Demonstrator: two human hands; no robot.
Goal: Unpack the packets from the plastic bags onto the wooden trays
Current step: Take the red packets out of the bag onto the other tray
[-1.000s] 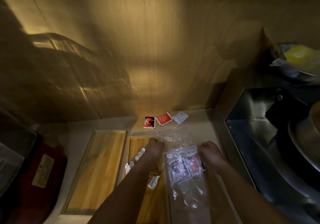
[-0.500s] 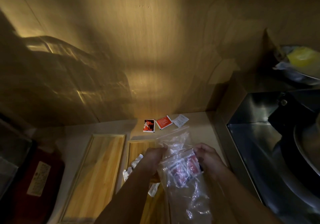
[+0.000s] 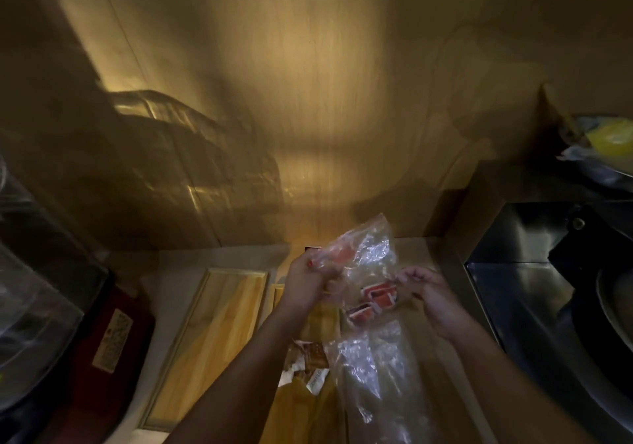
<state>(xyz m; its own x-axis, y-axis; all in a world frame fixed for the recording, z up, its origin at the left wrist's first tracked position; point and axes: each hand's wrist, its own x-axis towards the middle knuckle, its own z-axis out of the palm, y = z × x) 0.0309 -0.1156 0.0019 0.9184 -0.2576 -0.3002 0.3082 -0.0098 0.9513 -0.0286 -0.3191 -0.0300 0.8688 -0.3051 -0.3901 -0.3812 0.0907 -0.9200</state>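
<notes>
both hands, left (image 3: 310, 280) and right (image 3: 433, 294), each grip clamped on the bag (image 3: 368, 265); its red packets (image 3: 375, 301) could spill off the tray (image 3: 320, 316) toward 3 o'clock.

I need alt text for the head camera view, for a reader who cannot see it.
Two hands, left hand and right hand, hold up a clear plastic bag containing red packets above two wooden trays on a dim counter. A few packets lie on the nearer tray.

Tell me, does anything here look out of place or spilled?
Nothing spilled. Both hands, left hand and right hand, hold the plastic bag above the trays; red packets remain inside. The left tray is bare.
</notes>
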